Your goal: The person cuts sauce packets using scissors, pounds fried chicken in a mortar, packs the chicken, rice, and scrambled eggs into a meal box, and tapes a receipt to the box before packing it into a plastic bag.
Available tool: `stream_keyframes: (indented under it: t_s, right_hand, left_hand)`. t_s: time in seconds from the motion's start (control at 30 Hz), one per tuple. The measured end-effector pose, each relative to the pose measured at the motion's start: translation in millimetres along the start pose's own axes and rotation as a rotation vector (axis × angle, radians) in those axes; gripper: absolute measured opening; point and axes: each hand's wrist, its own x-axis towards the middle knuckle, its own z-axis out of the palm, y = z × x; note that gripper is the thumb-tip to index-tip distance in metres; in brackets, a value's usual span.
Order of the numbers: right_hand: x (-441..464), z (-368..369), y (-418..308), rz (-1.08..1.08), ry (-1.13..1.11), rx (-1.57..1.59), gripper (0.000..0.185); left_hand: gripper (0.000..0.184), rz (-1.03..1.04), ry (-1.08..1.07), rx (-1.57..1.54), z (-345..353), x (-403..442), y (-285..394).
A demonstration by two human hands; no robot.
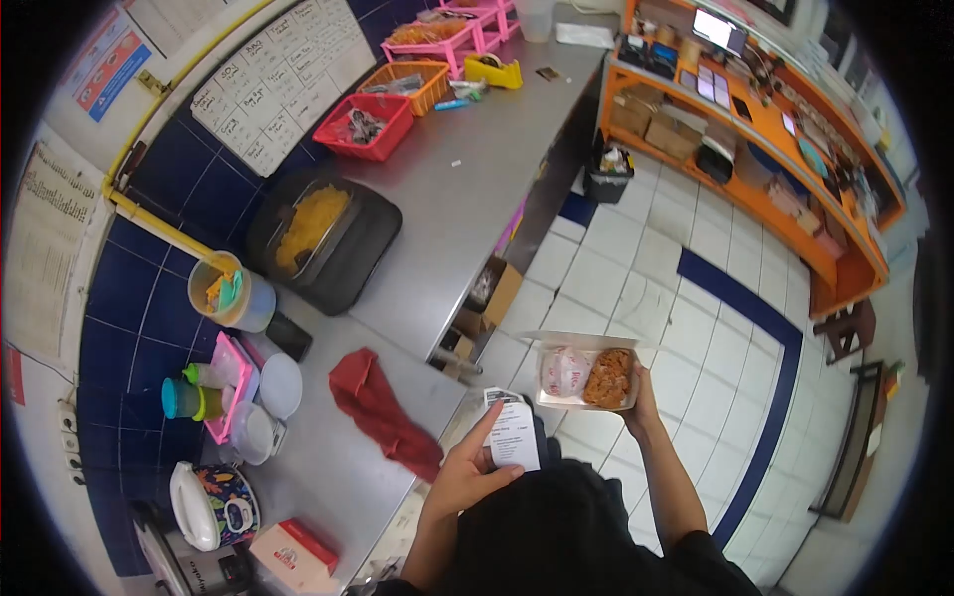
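My right hand (644, 399) grips the right side of an open takeaway box (547, 399), holding it up over the tiled floor. Inside lie a paper-wrapped bundle (565, 372) with red print and a piece of fried chicken (607, 378). Lower and to the left, my left hand (469, 465) is closed on a printed receipt (515, 437). A second slip with a dark top shows behind the receipt. On the counter, left of that hand, lies a crumpled red cloth (383, 412).
A steel counter (437, 189) runs along the left, bearing a black container of yellow food (316, 233), a red basket (366, 127), a rice cooker (214, 505) and a folded red-and-white box (295, 556). Across the floor stand an orange shelf desk (735, 124) and a black bin (608, 174).
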Motion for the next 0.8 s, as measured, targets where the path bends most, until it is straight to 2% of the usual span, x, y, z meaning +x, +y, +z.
stream_keyframes:
  t_s: [0.07,0.13,0.23,0.33,0.4,0.43,0.5,0.53,0.6,0.67,0.73,0.8]
  right_hand:
    - [64,23,-42,-0.004,-0.032,-0.084,0.080]
    - [135,53,-83,0.034,-0.128,-0.171,0.071]
    - [237,119,-149,0.084,-0.236,-0.318,0.067]
    - [344,171,-197,0.201,-0.359,-0.509,0.082]
    - [402,200,-229,0.146,-0.188,-0.792,0.079]
    - [430,203,-247,0.134,-0.188,-0.795,0.079]
    - [475,207,-275,-0.307,-0.149,-0.990,0.069]
    - [496,207,-295,-0.308,-0.145,-0.972,0.069]
    - [540,199,-343,-0.324,-0.113,-1.076,0.053]
    - [613,186,-378,-0.523,-0.046,-0.938,0.041]
    - [664,207,-443,-0.552,0.080,-0.971,0.036]
    - [738,224,-498,-0.688,0.066,-0.972,0.031]
  left_hand:
    - [0.093,-0.007,0.061,-0.002,-9,43,5]
    - [0.094,0.021,0.078,-0.030,-22,93,8]
    - [0.098,0.036,0.147,-0.107,-45,178,17]
    - [0.097,0.122,0.169,-0.141,-72,272,37]
    - [0.096,0.097,0.187,-0.201,-74,329,73]
    - [0.095,0.107,0.188,-0.152,-79,355,88]
    - [0.093,0.106,0.175,-0.073,-87,404,121]
    - [0.093,0.098,0.169,-0.057,-90,427,133]
    - [0.090,0.086,0.150,-0.026,-97,471,148]
    - [0.090,0.045,0.151,0.014,-104,513,160]
    - [0.091,0.057,0.175,0.086,-113,556,165]
    - [0.094,0.037,0.222,0.108,-113,598,178]
